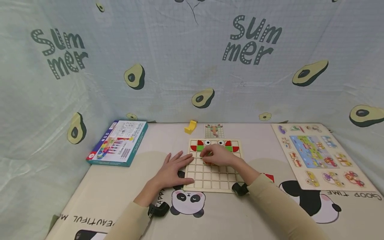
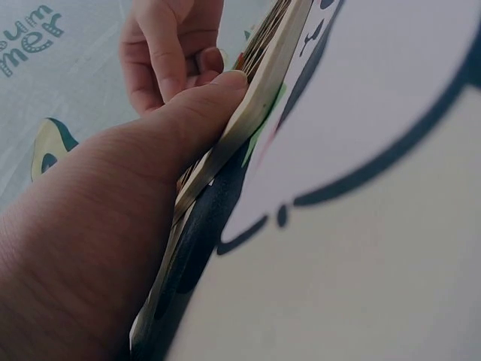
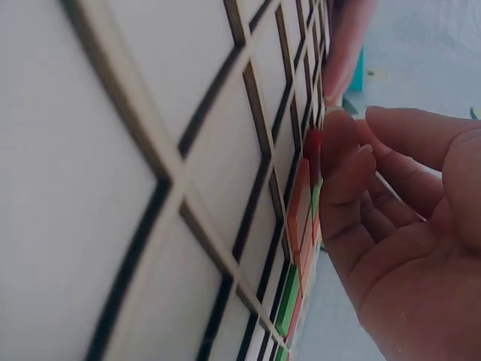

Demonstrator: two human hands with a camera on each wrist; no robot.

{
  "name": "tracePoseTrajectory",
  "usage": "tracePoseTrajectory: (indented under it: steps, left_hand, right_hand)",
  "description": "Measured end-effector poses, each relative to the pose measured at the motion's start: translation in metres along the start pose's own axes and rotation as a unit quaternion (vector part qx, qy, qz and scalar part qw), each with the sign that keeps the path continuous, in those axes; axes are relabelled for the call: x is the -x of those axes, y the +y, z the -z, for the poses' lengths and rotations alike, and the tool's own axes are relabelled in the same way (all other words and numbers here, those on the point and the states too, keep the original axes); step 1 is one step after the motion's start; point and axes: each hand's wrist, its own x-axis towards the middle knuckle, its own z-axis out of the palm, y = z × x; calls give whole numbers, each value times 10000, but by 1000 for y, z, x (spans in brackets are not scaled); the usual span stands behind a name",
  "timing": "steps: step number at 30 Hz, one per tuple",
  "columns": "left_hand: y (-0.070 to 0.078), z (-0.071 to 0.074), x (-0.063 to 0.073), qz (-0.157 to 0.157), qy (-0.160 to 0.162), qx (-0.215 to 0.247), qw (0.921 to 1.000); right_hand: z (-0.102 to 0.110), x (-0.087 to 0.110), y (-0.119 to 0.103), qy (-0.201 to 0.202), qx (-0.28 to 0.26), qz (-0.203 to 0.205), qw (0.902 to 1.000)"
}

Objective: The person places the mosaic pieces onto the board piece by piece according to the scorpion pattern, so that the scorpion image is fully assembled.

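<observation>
A light wooden grid board [image 1: 199, 185] lies in front of me, with red quarter-round, green and round eye pieces in its top rows. My left hand [image 1: 173, 170] rests along its left side with fingers spread; in the left wrist view the thumb [image 2: 203, 105] lies on the board's edge. Over the upper middle, my right hand [image 1: 220, 155] has its fingers curled down, fingertips pinching at a small red piece [image 3: 314, 143] low against the grid. Beside it sit orange pieces [image 3: 299, 207] and a green piece [image 3: 287, 301]. The right hand partly hides these cells in the head view.
A small pattern card [image 1: 214, 131] lies behind the board, near a yellow curved block [image 1: 190, 127]. To the left is a colourful flat box [image 1: 120, 143]; on the right lies a picture puzzle board [image 1: 288, 155]. A red piece [image 1: 269, 177] shows beside my right sleeve.
</observation>
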Motion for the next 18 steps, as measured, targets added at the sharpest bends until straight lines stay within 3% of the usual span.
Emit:
tracePoseTrajectory:
  steps: [6,18]
  left_hand:
    - [0,1,1,-37,51,59,10000]
    - [2,0,1,50,9,103,9999]
  right_hand:
    - [2,0,-1,49,-49,-17,10000]
    - [28,22,12,553,-348,-404,9970]
